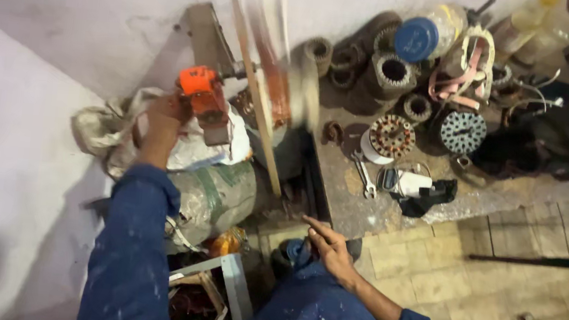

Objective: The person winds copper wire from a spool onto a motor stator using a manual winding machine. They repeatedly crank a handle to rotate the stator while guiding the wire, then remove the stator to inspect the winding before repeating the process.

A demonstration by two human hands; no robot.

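At the bench edge (334, 220), right hand (331, 249); left hand (163, 115) on orange crank (198, 83).

Against the wall at the far end of the bench, a clear plastic jar (430, 29) lying tilted, round blue lid (415, 39) turned toward the camera, among dark metal rings. Left of the bench, beneath the orange tool, a bulging grey sack (215, 198) with green printed bands, lying on its side. Behind that, a crumpled off-white bag (110, 129) slumped against the wall.
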